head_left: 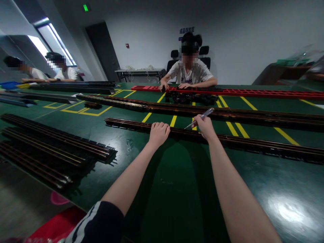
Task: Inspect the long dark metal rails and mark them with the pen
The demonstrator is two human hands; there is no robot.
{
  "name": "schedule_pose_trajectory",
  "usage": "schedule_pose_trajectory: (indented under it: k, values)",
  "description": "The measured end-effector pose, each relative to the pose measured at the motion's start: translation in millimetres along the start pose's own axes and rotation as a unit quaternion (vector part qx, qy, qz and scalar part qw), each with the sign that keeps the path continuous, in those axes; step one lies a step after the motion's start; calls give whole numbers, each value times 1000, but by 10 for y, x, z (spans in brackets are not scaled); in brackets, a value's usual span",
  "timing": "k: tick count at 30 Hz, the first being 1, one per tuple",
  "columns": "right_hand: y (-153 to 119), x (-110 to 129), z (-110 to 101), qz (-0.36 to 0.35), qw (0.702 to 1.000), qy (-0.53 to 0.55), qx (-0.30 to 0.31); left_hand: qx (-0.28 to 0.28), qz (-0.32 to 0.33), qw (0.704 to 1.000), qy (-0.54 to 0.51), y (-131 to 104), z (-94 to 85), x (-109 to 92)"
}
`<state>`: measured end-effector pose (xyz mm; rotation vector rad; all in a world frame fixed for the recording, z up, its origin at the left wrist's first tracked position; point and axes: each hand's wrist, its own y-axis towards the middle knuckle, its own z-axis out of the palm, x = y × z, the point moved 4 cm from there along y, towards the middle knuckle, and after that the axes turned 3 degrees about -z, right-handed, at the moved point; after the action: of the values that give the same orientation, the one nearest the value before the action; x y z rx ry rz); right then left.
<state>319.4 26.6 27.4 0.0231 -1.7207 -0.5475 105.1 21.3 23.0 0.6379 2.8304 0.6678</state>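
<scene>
Where the dark green table top point(177, 189) runs out at the near left, a stack of long dark grooved rails point(55, 148) lies slanting toward the edge, and beyond it, far left, two seated people point(48, 71) lean over more dark rails. Nearer the middle, the left hand point(158, 133) rests knuckles-up on a long dark brown metal rail point(253, 143) that crosses the table from left to right; its fingers are curled over the rail's far edge and press on it, closed around nothing else. Just right of it, the right hand point(205, 126) sits on the same rail, fingers pinched shut on a slim screwdriver with a clear handle point(201, 117), whose thin tip points left and down at the rail between the two hands. Farther off, a second, longer dark rail point(227, 114) lies parallel, then a heap of small black parts point(192, 98) and a long red rail point(253, 92), where a person in a white shirt point(189, 72) sits opposite with both hands on it
</scene>
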Motion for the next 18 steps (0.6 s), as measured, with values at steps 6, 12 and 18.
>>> schedule_pose_trajectory:
  k: [6,12,18]
  values:
    - [-13,18,3,3,1000,-3,2,-3,-3,1000,-11,-3,-9,0]
    - [-22,22,20,4,1000,17,16,-2,-13,999,-31,0,-5,5]
    - [-20,6,17,6,999,25,28,-3,-24,998,-57,9,-3,23]
